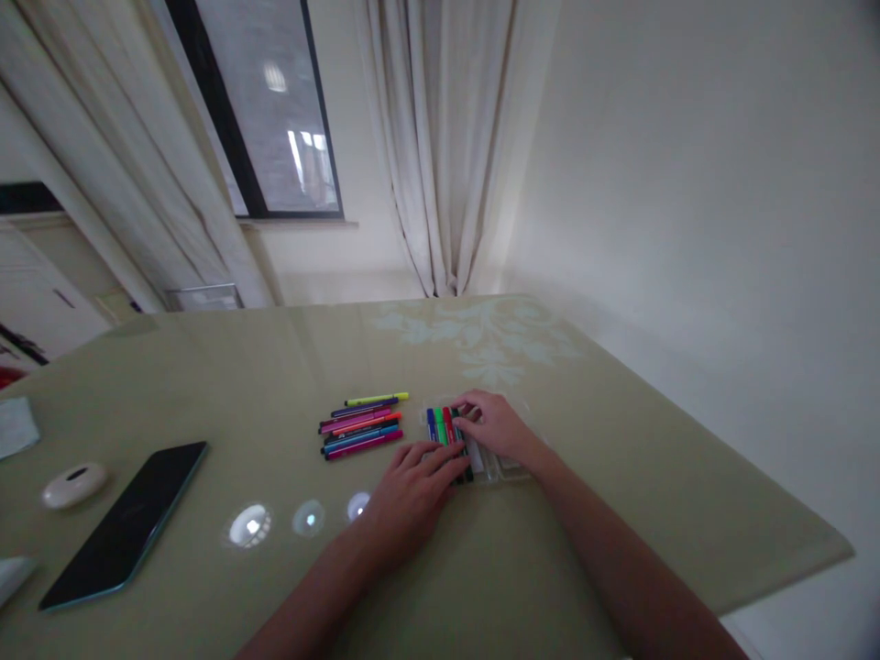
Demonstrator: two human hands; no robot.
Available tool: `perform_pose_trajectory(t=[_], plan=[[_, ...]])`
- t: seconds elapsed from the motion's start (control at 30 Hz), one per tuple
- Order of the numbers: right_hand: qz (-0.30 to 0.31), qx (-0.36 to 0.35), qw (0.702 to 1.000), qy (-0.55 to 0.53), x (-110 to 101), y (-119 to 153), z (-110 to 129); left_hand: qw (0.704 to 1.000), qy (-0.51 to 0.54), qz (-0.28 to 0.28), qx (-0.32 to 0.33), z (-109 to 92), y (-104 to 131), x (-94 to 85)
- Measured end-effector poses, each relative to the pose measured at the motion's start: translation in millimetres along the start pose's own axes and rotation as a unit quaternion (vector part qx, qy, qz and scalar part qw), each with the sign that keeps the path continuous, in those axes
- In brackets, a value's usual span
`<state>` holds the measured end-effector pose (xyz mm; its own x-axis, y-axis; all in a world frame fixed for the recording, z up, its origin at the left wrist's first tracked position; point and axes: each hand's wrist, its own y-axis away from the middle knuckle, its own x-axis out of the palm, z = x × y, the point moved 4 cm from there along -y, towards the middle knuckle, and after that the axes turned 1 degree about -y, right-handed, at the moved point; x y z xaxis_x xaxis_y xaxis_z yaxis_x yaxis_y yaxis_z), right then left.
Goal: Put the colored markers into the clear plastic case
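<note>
Several felt-tip markers, among them a blue one (431,424), a green one (439,425) and a red one (449,425), lie side by side in a clear plastic case (491,470). My right hand (493,425) bends over the far end of the row, thumb and fingers closed on the cap end of a dark marker (468,467). Across the near part of the row lies my left hand (417,486), its fingers stretched out and fingertips touching the dark marker. Its fingers hide the lower ends of the other markers.
Left of the case lies a loose group of coloured markers (361,427). A dark-screened tablet or phone (127,522) and a white rounded object (74,485) are on the table (275,367) at left. A wall (721,229) runs along the right side.
</note>
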<state>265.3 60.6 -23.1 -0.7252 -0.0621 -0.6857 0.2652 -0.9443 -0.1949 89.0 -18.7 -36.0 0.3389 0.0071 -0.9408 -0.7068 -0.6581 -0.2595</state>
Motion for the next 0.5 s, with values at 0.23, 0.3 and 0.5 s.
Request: perform_pose_trajectory(t=[0.23, 0.3, 0.5], plan=[[0.018, -0.019, 1.0, -0.013, -3.3, -1.2, -8.0, 1.0, -0.009, 0.0, 0.003, -0.3, 0.1, -0.6], [0.009, -0.04, 0.999, 0.015, -5.4, -0.9, -8.4, 1.0, -0.008, -0.001, 0.001, -0.8, -0.1, -0.2], [0.007, -0.061, 0.995, 0.075, -7.0, -0.8, -9.9, 1.0, 0.014, -0.003, -0.008, -5.0, -1.1, -2.0]])
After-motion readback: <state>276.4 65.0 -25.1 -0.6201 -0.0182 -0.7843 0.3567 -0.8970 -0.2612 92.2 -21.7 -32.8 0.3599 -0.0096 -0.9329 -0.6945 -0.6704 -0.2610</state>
